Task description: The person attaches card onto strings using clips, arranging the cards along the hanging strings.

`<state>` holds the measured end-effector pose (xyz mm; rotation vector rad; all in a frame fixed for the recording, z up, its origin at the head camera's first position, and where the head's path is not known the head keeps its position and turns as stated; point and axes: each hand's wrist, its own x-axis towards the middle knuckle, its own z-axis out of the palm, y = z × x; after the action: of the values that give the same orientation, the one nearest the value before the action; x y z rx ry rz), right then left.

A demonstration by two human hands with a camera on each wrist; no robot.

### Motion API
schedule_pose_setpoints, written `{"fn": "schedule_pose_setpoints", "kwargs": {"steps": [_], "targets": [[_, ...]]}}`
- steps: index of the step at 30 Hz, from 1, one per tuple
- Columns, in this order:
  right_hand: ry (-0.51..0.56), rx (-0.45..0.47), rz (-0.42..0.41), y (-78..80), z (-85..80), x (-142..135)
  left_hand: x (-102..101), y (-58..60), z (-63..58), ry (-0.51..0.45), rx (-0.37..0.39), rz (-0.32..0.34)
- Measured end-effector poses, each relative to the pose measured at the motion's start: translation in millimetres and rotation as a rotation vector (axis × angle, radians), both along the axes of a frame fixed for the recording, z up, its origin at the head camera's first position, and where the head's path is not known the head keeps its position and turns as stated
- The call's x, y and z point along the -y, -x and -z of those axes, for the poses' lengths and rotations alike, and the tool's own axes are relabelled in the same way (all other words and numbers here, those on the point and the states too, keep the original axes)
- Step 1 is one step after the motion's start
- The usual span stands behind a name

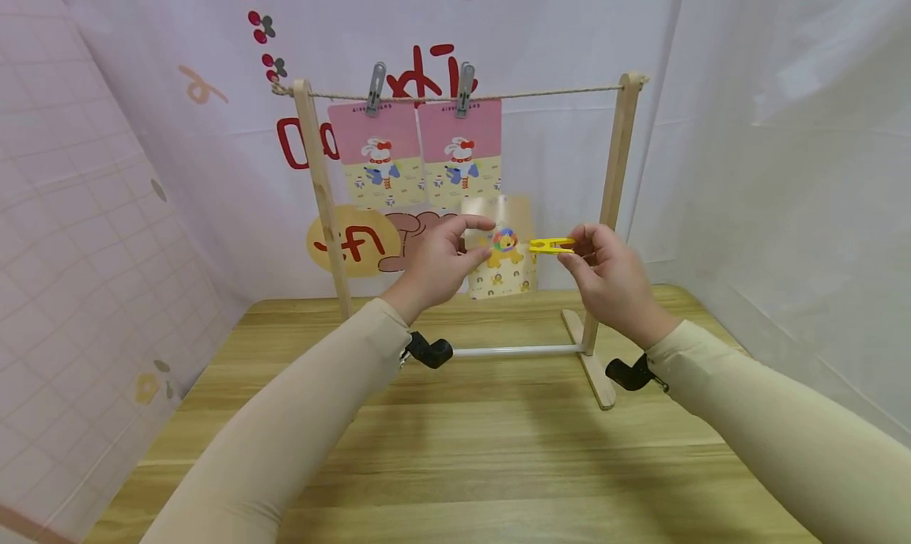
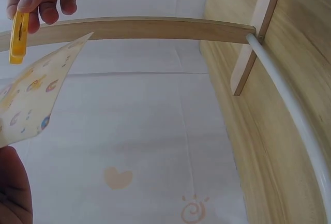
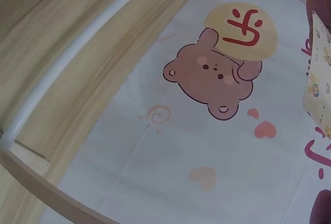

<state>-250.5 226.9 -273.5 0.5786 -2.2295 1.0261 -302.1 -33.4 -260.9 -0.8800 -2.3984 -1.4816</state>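
Observation:
My left hand point(image 1: 444, 259) holds a pale yellow card point(image 1: 501, 283) by its left side. A cartoon lion with a colourful mane is printed on the card, which hangs in the air below the rope. With thumb and fingers my right hand point(image 1: 612, 279) pinches a yellow clothespin point(image 1: 551, 246), its tip pointing left at the card's right edge. In the left wrist view the clothespin point(image 2: 19, 38) is upright in the fingers, beside the tilted card point(image 2: 33, 92). Only part of the card point(image 3: 320, 79) shows at the right wrist view's edge.
A rope point(image 1: 555, 93) runs between two wooden posts point(image 1: 618, 156). Two grey clothespins point(image 1: 464, 89) hold two pink-and-yellow cards point(image 1: 380, 137) on its left half. A white rod point(image 1: 512, 351) joins the stand's feet on the wooden table point(image 1: 484, 457). Behind hangs a printed white cloth point(image 1: 562, 30).

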Motion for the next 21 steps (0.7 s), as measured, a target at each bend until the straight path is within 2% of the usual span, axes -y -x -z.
{"fn": "schedule_pose_setpoints", "kwargs": {"steps": [7, 14, 21], "targets": [[0.033, -0.037, 0.012, 0.8, -11.1, -2.1, -5.2, 1.2, -10.5, -0.017, 0.007, 0.028], [0.088, -0.030, 0.003, 0.4, -23.8, -3.8, -10.7, 4.0, -21.4, -0.041, -0.005, 0.057], [0.086, -0.038, 0.030, 0.3, -37.3, -6.1, -18.1, 5.3, -36.8, -0.045, -0.013, 0.067]]}}
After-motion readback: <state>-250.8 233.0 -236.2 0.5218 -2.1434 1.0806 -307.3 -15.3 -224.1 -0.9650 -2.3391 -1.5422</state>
